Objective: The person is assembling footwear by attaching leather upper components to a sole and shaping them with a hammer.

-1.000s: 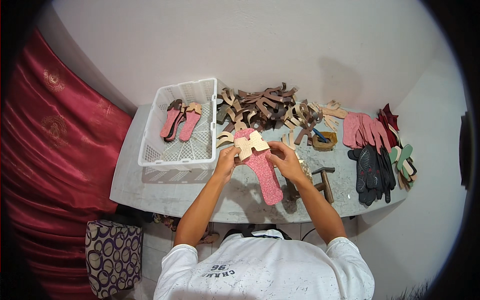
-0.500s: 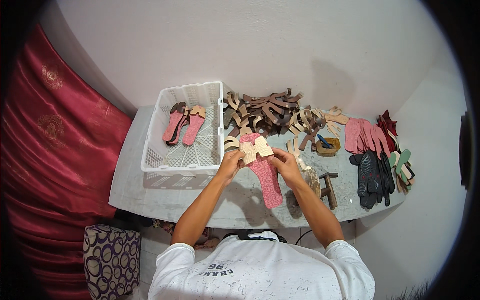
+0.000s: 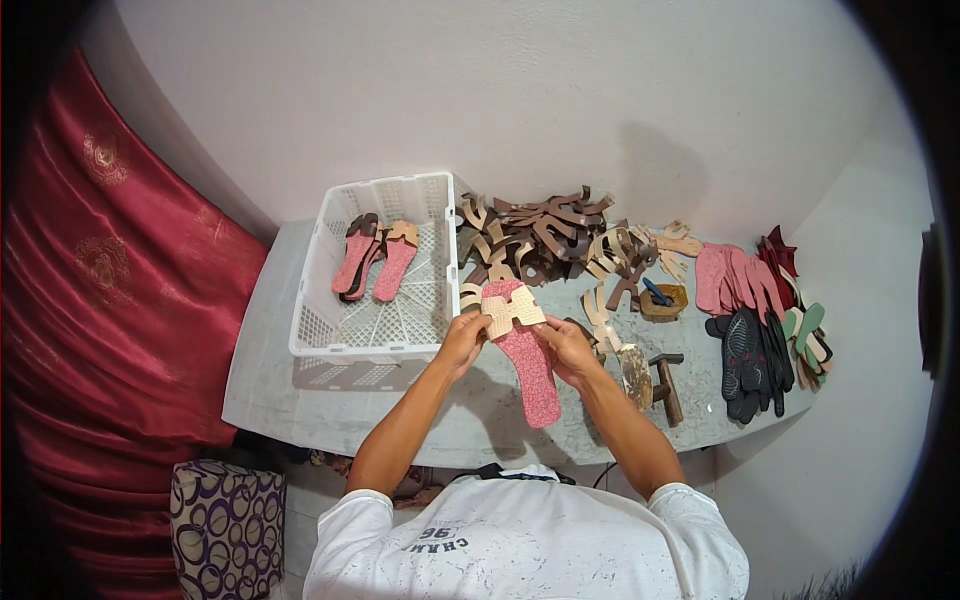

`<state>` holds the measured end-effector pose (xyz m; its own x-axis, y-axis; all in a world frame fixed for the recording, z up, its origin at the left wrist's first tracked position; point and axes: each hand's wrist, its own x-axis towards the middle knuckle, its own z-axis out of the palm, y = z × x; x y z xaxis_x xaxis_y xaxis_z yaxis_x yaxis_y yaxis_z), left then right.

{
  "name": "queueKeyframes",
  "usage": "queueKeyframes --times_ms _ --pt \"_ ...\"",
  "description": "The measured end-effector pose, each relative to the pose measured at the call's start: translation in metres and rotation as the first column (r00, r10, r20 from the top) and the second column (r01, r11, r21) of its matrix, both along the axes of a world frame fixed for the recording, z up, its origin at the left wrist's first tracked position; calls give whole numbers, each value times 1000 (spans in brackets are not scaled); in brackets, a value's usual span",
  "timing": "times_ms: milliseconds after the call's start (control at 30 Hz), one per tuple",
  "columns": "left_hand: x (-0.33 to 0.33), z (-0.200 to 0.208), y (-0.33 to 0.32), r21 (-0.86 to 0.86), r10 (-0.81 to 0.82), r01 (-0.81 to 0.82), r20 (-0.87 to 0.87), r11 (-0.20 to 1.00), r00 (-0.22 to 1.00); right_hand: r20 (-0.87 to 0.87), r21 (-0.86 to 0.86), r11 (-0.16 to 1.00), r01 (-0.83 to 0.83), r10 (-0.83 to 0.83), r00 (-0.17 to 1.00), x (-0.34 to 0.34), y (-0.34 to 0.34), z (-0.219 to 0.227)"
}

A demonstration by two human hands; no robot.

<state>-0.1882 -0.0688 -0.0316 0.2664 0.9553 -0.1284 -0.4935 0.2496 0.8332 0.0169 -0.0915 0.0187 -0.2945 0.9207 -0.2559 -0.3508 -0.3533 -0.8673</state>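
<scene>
Between my hands is a pink patterned sandal [image 3: 530,375] with a cream H-shaped strap [image 3: 512,311] across its front. My left hand [image 3: 464,338] grips the strap's left edge, fingers closed on it. On the other side my right hand [image 3: 566,345] pinches the strap's right edge and the sole beside it. The sandal hangs above the table, toe away from me and heel toward me. Under my right forearm lies a worn block-like piece [image 3: 635,377], partly hidden, with a hammer [image 3: 667,388] right beside it.
A white plastic crate [image 3: 372,352] at the left holds several pink sandals [image 3: 398,265]. Brown and cream straps [image 3: 545,225] are heaped along the wall. Farther right are a small tub [image 3: 664,302] with a blue-handled tool, pink soles [image 3: 727,280], black soles [image 3: 741,360] and green pieces [image 3: 806,325].
The whole view has shifted slightly, so the table and crate appear a little lower. The sandal stays in both hands, with almost no change in its pose.
</scene>
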Motion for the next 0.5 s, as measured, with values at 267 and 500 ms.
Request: queueKeyframes --times_ms 267,500 --pt "13 -1 5 12 32 -33 70 999 997 -62 -49 998 -48 45 997 0 -1 -3" --pt "21 14 7 28 64 -68 110 997 992 -116 -57 998 21 -28 993 -2 -2 -13"
